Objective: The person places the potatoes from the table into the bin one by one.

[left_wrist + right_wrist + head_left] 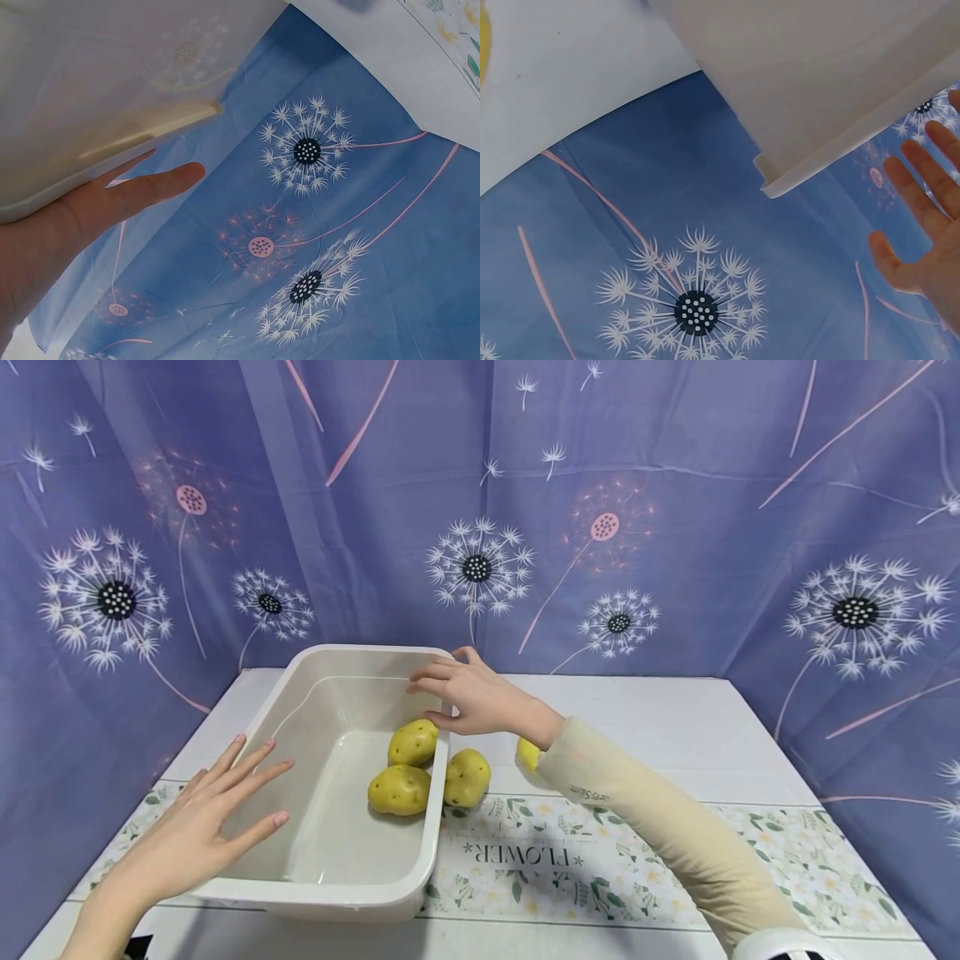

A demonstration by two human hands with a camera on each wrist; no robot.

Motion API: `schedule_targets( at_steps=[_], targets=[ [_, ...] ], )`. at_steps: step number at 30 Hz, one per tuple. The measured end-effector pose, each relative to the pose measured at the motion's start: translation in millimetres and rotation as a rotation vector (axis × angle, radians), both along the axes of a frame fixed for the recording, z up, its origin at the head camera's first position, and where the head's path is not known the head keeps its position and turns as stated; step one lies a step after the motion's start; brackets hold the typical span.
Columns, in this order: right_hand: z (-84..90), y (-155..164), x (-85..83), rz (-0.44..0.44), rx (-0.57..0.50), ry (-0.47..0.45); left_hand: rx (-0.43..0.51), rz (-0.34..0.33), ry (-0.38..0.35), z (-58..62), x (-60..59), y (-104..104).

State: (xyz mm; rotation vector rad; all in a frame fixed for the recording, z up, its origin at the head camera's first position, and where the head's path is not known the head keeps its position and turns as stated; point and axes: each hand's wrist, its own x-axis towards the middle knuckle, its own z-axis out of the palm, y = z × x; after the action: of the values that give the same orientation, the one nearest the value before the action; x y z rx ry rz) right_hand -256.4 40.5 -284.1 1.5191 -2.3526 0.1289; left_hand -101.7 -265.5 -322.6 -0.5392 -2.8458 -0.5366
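Observation:
A white plastic tub [432, 835] stands at the left of the table, with two yellow potatoes [399, 790] inside against its right wall. Another potato [467, 777] lies outside, right beside that wall. My left hand [198, 822] is spread over the tub's left front rim; the left wrist view has its thumb [161, 186] near the rim. Over the right rim, toward the back, is my right hand [476, 693], palm down, fingers reaching inward. In the right wrist view its fingers [922, 187] are spread and hold nothing.
A yellow object [527, 753] is mostly hidden behind the right forearm. The white table [637, 710] carries a floral strip [525, 877] with printed lettering. A purple-blue dandelion curtain [360, 568] encloses the back and both sides.

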Motion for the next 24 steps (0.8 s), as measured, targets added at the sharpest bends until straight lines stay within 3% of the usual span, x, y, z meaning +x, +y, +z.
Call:
schedule_targets(
  at_steps=[24],
  targets=[
    [-10.5,21.6,10.1,0.015,-0.041,0.056,0.009,0.000,-0.021,1.7,0.7,0.8]
  ],
)
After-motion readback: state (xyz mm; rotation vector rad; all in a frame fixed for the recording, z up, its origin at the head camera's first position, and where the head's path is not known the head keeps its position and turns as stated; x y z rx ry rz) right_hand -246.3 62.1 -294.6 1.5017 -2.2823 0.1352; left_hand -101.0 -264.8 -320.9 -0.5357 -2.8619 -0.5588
